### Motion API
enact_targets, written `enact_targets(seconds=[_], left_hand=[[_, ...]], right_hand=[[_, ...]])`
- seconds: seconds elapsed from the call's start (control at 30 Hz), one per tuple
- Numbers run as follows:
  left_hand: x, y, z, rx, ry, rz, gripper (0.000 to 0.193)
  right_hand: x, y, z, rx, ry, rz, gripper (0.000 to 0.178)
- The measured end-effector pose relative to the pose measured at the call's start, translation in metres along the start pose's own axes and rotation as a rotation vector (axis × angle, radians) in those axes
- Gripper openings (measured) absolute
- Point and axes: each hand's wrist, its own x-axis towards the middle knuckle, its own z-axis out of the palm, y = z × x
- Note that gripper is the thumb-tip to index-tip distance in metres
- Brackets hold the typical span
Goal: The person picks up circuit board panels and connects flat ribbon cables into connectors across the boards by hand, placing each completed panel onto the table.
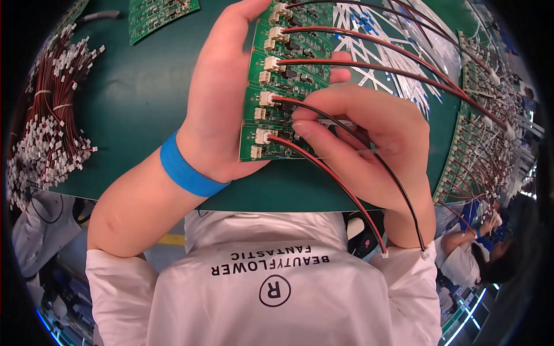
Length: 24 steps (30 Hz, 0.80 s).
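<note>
My left hand [216, 109] grips a long green circuit board [249, 124] along its left edge, palm under it, with fingertips showing past the right edge. Several small white connectors [270, 99] run down the board's left side. Red-and-black wire leads [323, 162] are plugged into some of them and trail rightward, loose white plugs at their far ends. Over the board's lower right part, my right hand [389, 130] pinches a thin white flat ribbon cable [334, 122] between thumb and forefinger. The fingers partly hide where its tip meets the board.
A bundle of dark red wires with white plugs [55, 109] lies at the left. White ribbon cables with blue ends [392, 60] are spread beyond my right hand. Wired boards [461, 132] line the right edge, and another green board [156, 20] lies far left on the green table [133, 104].
</note>
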Motion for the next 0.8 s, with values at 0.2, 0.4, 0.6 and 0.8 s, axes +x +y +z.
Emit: enact_targets(seconds=[0.2,0.4,0.6,0.8], left_hand=[[-0.003,-0.004,0.001,0.011,0.024,0.012,0.069],[-0.008,-0.005,0.0,0.025,0.053,0.027,0.07],[-0.011,-0.004,-0.001,0.04,0.08,0.034,0.07],[-0.01,-0.007,0.001,0.056,0.094,0.028,0.07]], right_hand=[[0.001,0.002,0.004,-0.089,0.018,-0.08,0.013],[0.003,0.002,0.008,-0.052,0.041,-0.118,0.011],[0.003,0.0,0.006,-0.178,-0.024,-0.16,0.017],[0.0,-0.002,0.003,-0.202,0.071,-0.224,0.019]])
